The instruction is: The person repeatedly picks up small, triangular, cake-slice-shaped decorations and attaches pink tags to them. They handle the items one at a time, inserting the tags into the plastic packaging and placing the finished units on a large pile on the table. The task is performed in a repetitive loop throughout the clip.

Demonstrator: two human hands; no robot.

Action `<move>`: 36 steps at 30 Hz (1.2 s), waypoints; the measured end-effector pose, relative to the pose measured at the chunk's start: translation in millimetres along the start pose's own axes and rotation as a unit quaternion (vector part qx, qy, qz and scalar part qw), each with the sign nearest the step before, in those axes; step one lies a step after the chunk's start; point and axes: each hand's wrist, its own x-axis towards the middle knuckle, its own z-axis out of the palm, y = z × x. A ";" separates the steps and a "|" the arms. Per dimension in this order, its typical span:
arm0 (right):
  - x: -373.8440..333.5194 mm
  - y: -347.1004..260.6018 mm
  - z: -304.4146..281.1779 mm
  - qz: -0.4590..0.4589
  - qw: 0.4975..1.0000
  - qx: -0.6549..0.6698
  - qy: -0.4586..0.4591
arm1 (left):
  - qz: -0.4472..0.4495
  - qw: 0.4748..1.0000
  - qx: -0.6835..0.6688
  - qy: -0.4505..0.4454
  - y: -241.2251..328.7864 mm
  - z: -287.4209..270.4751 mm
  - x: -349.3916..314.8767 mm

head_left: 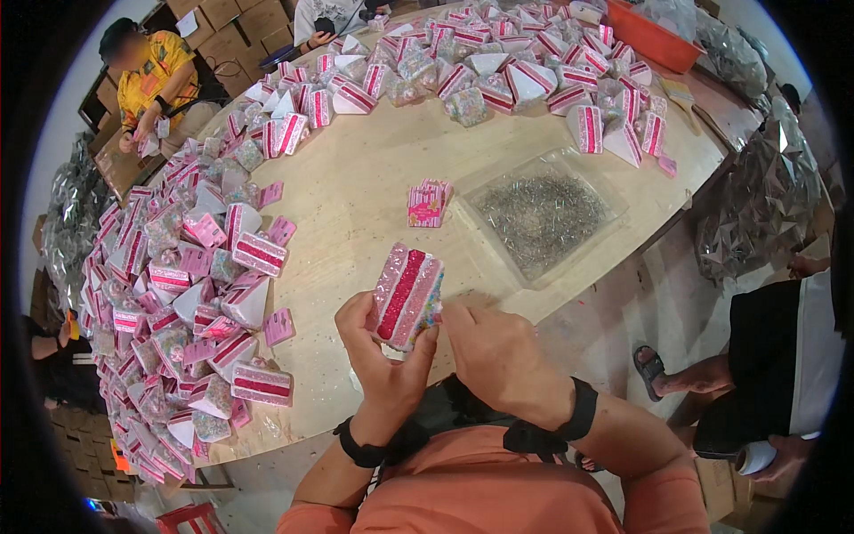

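Grasped between the thumb and fingers of the left hand (388,378), the glittery cake-slice ornament (406,298) is held, tilted, over the near side of the table (356,187). The right hand (503,351) is curled by its beaded side; whether anything is pinched there cannot be told. Its body is best kept steady and lightly squeezed, so the coating is not rubbed. Pale-pink bands are split by a deep-pink stripe, and one side is covered with tiny multicoloured beads (432,311).
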 end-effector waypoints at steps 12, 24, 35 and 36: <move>16.6 25.8 -9.5 0.229 0.720 0.639 -0.148 | -0.241 0.936 -0.255 0.010 13.5 -0.3 7.9; 10.1 26.4 7.6 0.244 0.726 0.634 -0.106 | -0.214 0.947 -0.241 -0.012 17.3 -2.4 4.5; -1.0 27.8 -0.3 0.242 0.755 0.605 -0.074 | -0.277 0.924 -0.262 0.011 12.7 -35.5 32.8; -0.2 22.7 -12.2 0.254 0.742 0.612 -0.101 | -0.254 0.931 -0.259 0.043 5.4 -45.7 37.4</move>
